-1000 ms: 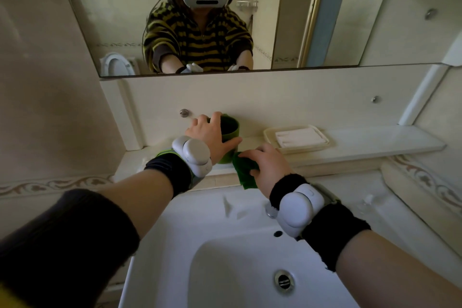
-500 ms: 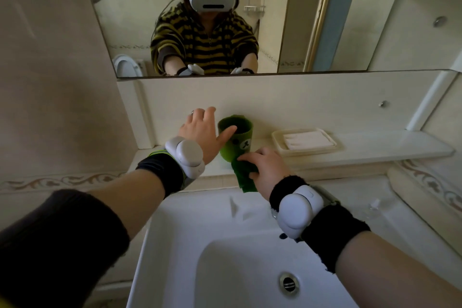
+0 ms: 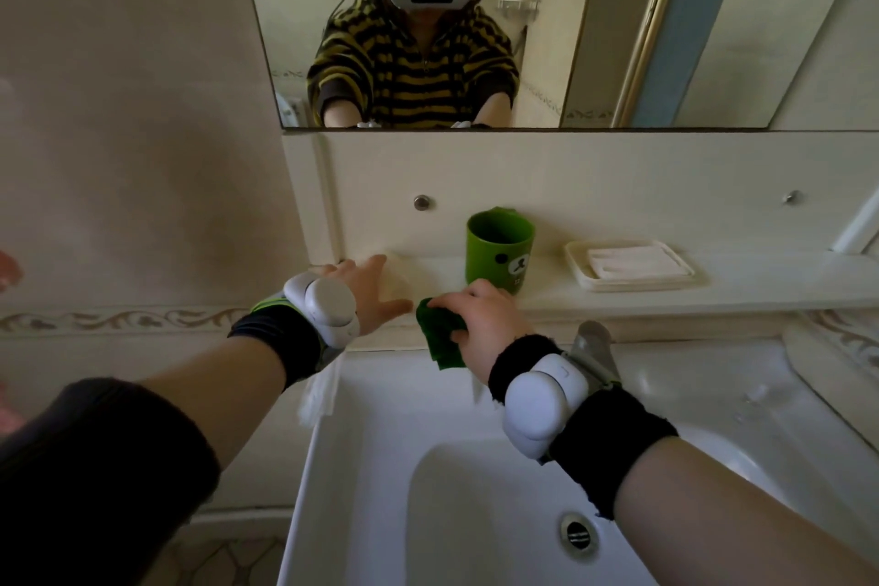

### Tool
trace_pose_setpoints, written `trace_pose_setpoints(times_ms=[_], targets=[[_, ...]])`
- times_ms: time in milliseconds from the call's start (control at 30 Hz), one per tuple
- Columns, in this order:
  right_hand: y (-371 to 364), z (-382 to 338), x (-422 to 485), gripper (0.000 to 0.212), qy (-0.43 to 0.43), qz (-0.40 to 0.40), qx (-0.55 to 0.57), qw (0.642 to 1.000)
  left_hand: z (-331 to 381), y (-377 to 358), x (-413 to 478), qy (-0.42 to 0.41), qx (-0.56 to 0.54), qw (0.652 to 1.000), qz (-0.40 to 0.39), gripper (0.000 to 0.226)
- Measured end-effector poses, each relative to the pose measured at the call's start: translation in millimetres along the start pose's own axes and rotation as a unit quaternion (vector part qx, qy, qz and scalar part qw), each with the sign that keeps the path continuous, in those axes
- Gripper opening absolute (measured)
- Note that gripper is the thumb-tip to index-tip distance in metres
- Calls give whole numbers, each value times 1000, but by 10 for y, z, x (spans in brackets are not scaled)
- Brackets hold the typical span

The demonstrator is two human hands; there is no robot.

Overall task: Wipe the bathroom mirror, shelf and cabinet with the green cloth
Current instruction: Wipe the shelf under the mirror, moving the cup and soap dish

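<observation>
Released since the earlier frame, the cup is now left standing alone on the shelf, and the left hand has been drawn away from it toward 9 o'clock.

The mirror fills the upper part of the view, with the person's reflection seen in it. It is judged not to be the surface being worked on, since no hand is raised to it. The sink lies at 6 o'clock of the shelf, and both forearms are stretched over it. The shelf runs along the wall between mirror and sink. Both hands are placed at its left end, which suggests that this stretch is to be wiped and that the cup was set aside for it.

A soap dish is set at 3 o'clock of the cup, well apart from both hands. The cup stands upright, just beside the right hand, at about its 1 o'clock.

The green cloth is bunched under the right hand's curled fingers and pressed on the shelf's front edge, with one corner hanging over the sink. The left hand is laid on the shelf with fingers spread and nothing held, at 9 o'clock of the cloth, probably as a brace.
</observation>
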State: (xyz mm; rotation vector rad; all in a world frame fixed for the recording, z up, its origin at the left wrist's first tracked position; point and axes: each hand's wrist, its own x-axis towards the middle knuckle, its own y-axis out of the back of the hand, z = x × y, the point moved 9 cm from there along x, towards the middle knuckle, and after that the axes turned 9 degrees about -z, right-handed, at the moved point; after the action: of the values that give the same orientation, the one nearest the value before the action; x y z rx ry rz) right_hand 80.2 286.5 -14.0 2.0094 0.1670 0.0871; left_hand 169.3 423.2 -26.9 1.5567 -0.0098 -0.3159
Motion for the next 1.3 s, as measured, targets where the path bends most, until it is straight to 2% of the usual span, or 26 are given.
trace_pose_setpoints(times_ms=[167, 367, 600, 900, 1300], targets=[[-27, -72, 87, 44, 1, -4, 4, 1000, -26, 103, -27, -35, -37, 998, 46, 53], [-54, -208, 197, 45, 10, 0, 1, 1000, -194, 244, -143, -39, -78, 993, 79, 44], [-197, -389, 423, 46, 13, 6, -26, 1000, -604, 450, -381, -40, -203, 961, 186, 29], [-225, -299, 871, 53, -17, 18, -44, 999, -924, 490, -505, -43, -226, 939, 254, 28], [-229, -295, 1197, 58, -49, 31, -99, 993, -1032, 532, -578, -25, -220, 939, 262, 29]])
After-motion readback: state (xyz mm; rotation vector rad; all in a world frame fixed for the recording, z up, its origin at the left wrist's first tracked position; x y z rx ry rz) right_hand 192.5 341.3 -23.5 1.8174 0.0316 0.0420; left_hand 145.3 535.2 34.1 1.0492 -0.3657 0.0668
